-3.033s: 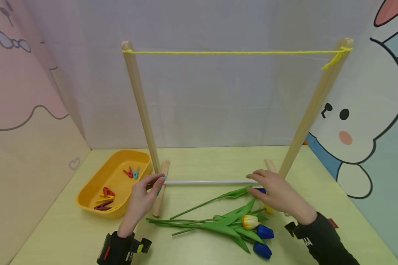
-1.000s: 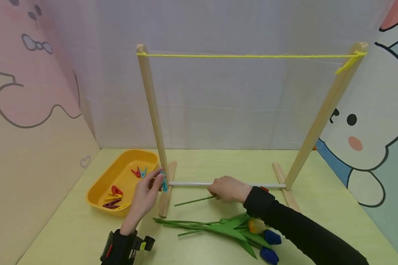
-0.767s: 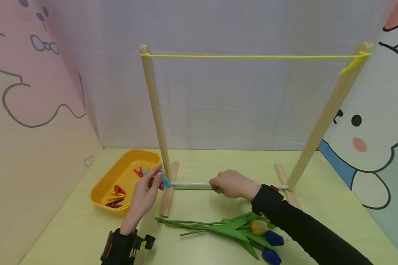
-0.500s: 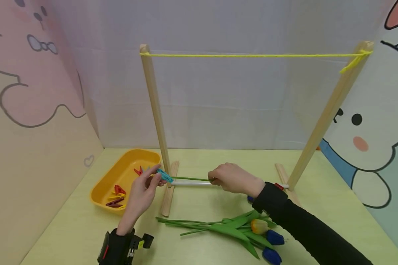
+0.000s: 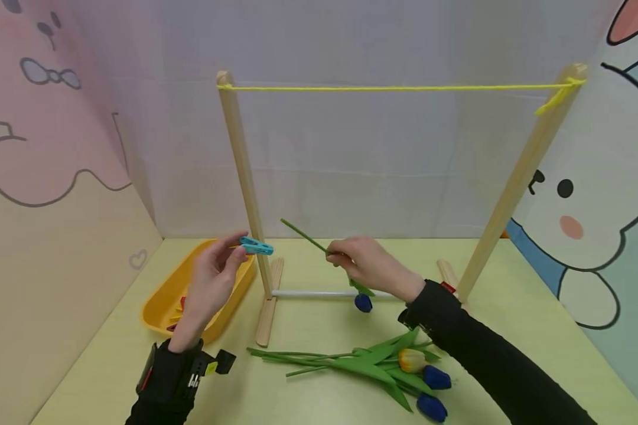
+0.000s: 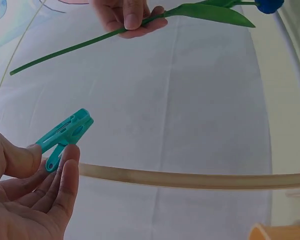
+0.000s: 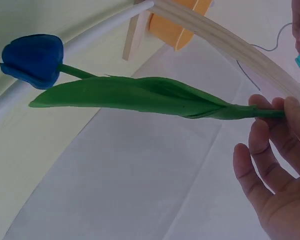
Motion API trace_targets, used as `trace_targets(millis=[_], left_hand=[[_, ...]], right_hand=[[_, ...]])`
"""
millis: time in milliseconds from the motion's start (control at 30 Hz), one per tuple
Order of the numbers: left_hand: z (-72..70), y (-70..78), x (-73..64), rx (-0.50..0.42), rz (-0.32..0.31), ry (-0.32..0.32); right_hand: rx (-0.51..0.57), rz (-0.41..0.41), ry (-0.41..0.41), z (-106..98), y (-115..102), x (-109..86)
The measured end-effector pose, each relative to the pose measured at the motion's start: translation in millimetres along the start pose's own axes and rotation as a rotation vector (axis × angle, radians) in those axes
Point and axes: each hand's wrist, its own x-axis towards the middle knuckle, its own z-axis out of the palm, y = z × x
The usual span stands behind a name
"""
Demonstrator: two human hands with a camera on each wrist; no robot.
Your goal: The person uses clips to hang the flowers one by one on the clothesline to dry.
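My left hand (image 5: 212,283) pinches a turquoise clothespin (image 5: 257,246) by its handles, near the left wooden post. In the left wrist view the tip of the clothespin (image 6: 70,131) points away from the fingers. My right hand (image 5: 372,265) pinches a blue artificial tulip (image 5: 363,303) by its green stem, in front of the frame. The stem's cut end slants up to the left and the flower hangs down below the hand. In the right wrist view the tulip's long leaf (image 7: 140,95) shows whole. Clothespin and stem are apart. Above both hands runs a taut yellow string (image 5: 383,88).
The string joins two wooden posts (image 5: 244,177), braced low down by a white rod (image 5: 308,293). Behind the left hand stands a yellow tray (image 5: 159,304) with more clothespins, partly hidden. More tulips (image 5: 351,366), blue and yellow-white, lie on the table nearer the person.
My right hand has picked up a blue tulip from the table and raised it, tilting its stem end upward. My left hand has risen with the clothespin, which has turned to point right.
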Motion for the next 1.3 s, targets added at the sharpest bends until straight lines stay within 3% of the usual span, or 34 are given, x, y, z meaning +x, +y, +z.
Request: trace_targets(millis=[267,567,767,967,1133,1300], left_hand=[[-13.4,45.7,40.1,0.046,0.161,0.146],[-29.0,90.8,87.6,0.087,0.314,0.26],[-40.1,115.7,117.6,0.096,0.31,0.319],[-42.6,133.0,143.6,0.093,0.314,0.349],[-44.4,140.6,156.9,0.144,0.291,0.376],[-45.3,144.7,167.2,0.235,0.282,0.358]], right_hand=[[0.121,0.052,0.168,-3.9,-6.6,29.7],[0.168,0.006,0.324,-10.4,-16.0,68.2],[0.173,-0.003,0.387,-18.4,-21.1,95.5],[0.17,-0.008,0.44,-26.2,-22.7,118.4],[0.161,0.029,0.451,-29.3,-24.9,131.9],[0.178,0.074,0.46,-32.9,-26.4,142.9]])
